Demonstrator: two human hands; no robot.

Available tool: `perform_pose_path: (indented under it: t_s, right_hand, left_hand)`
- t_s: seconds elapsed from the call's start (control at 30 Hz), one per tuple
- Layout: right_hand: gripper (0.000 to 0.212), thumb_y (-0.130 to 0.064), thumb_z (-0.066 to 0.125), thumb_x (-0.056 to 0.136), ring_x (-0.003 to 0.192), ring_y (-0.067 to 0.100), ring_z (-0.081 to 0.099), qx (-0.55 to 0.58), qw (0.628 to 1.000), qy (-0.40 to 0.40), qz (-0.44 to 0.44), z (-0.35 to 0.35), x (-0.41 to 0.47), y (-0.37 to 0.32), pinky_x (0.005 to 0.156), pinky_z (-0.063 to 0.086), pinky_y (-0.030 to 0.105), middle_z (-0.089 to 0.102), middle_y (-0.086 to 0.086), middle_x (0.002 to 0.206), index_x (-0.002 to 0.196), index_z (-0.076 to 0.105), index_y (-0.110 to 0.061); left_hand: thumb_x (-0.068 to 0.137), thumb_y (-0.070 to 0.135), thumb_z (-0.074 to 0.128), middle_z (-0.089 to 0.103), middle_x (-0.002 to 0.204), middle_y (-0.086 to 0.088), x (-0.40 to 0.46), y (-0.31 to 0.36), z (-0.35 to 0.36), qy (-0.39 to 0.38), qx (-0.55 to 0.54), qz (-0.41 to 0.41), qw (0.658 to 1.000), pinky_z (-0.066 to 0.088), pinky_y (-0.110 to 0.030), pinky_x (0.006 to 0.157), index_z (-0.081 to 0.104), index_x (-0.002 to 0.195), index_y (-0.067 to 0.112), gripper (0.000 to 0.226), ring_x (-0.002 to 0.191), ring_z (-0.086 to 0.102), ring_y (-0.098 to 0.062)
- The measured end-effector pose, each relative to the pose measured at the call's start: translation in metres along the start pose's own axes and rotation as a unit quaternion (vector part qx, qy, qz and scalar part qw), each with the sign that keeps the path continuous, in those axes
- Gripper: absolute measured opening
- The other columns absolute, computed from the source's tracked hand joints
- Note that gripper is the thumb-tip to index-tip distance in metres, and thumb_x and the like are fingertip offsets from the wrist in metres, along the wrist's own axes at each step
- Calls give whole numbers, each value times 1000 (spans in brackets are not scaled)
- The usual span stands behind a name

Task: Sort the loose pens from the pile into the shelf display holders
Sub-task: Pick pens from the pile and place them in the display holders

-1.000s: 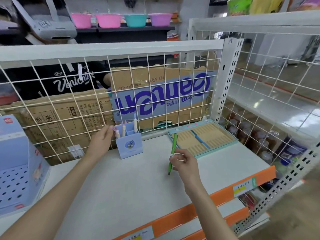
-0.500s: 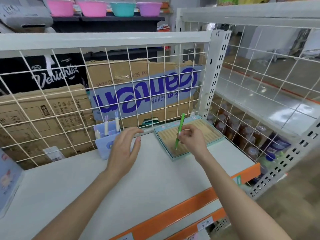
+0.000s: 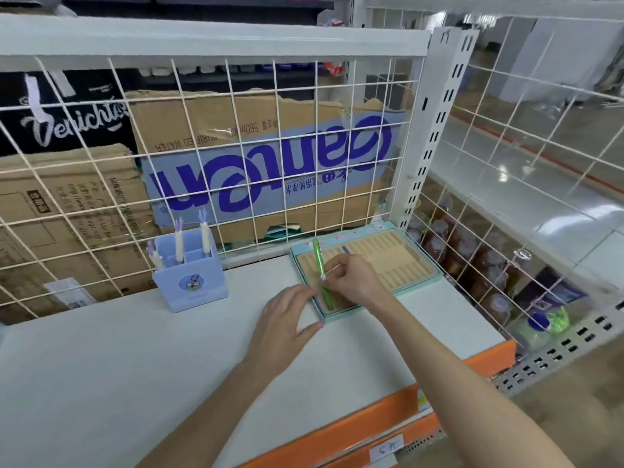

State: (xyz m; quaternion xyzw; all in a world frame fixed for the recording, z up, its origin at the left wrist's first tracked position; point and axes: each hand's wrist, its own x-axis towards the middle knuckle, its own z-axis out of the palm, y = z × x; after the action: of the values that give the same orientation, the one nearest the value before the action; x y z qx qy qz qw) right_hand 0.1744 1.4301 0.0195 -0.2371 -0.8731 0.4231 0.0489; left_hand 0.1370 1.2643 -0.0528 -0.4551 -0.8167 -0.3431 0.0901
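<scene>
**Seat the green pen in its groove**

Your right hand [image 3: 351, 280] pinches the green pen [image 3: 321, 275] near its middle, over the left end of the slotted tray [image 3: 401, 261]; your left hand [image 3: 287, 324] lies spread and relaxed, fingertips at the tray's left edge; hold that edge steady, line the pen up with a groove, and lower it flat; the pen is slim, bright green, tilted with its tip low; beside it on the shelf [image 3: 135, 383] stands the blue holder [image 3: 190, 282].
</scene>
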Motion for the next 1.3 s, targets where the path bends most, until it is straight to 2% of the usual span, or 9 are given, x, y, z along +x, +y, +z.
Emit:
perform_pose_path:
  t_s: [0.1, 0.27, 0.43, 0.5, 0.6, 0.7, 0.8, 0.93, 1.3]
  right_hand:
    - [21, -4, 64, 81, 56, -1, 48, 10, 1000, -15, -5, 1, 2, 3, 49, 36, 3, 53, -9, 62, 102, 65, -6]
    - [19, -8, 65, 80, 57, 1, 51, -9, 1000, -30, -5, 6, 9, 11, 49, 37, 4, 59, -7, 63, 99, 65, -9]
    - [25, -7, 71, 76, 77, 17, 62, -12, 999, -42, 4, 10, 18, 18, 62, 43, 18, 71, 15, 89, 99, 62, -9]
    - [27, -10, 74, 75, 81, 21, 63, -15, 998, -59, 4, 9, 21, 19, 68, 45, 24, 70, 14, 90, 99, 62, -10]
    - [22, -17, 69, 82, 82, 17, 56, -50, 997, -48, -31, 4, 27, 19, 62, 39, 18, 65, 6, 91, 103, 65, -11]
    - [29, -8, 50, 91, 103, 26, 55, -137, 986, 3, -95, 1, 39, 20, 86, 40, 26, 62, 11, 112, 114, 65, -16]
    - [50, -2, 35, 93, 116, 32, 36, -234, 964, -17, -129, 4, 46, 20, 99, 27, 34, 47, 10, 125, 127, 57, -31]
    - [54, -1, 33, 94, 125, 28, 25, -269, 950, -36, -155, 7, 51, 21, 99, 18, 33, 39, 6, 133, 129, 54, -36]
    - [45, -8, 40, 97, 117, 20, 28, -217, 957, -51, -188, 5, 64, 35, 83, 12, 24, 43, -3, 126, 124, 57, -40]
  left_hand:
    - [82, 51, 49, 57, 122, -2, 4, 4, 8, 12, 20, -2, 1000, 42, -29, 95, 44, 122, 29, 46, 113, 47, -12]
    - [79, 53, 51, 58, 118, -2, 7, 7, 19, 26, 44, -15, 999, 44, -29, 90, 59, 113, 20, 48, 108, 48, -13]
    - [81, 55, 50, 56, 121, -1, 6, 3, 23, 20, 50, -17, 998, 39, -29, 94, 61, 112, 20, 48, 112, 49, -15]
    - [83, 53, 51, 56, 122, -3, 6, 2, 24, 17, 45, -12, 999, 36, -28, 96, 59, 113, 20, 46, 113, 50, -17]
    - [86, 50, 49, 55, 124, -5, 5, 2, 25, 12, 60, 9, 998, 40, -34, 96, 59, 114, 19, 43, 115, 50, -22]
    - [89, 47, 47, 55, 125, -6, 6, 3, 24, 18, 74, 39, 996, 33, -32, 101, 57, 116, 20, 39, 118, 45, -23]
    - [92, 47, 43, 56, 126, -7, 6, 2, 23, 12, 77, 47, 996, 30, -33, 104, 61, 116, 18, 42, 122, 43, -23]
    - [95, 50, 35, 57, 127, -4, 6, 1, 24, -11, 90, 40, 995, 25, -34, 107, 61, 117, 19, 46, 126, 40, -21]
    - [97, 52, 27, 56, 129, -3, 6, -1, 24, -32, 103, 40, 993, 19, -36, 110, 54, 118, 20, 47, 130, 36, -19]
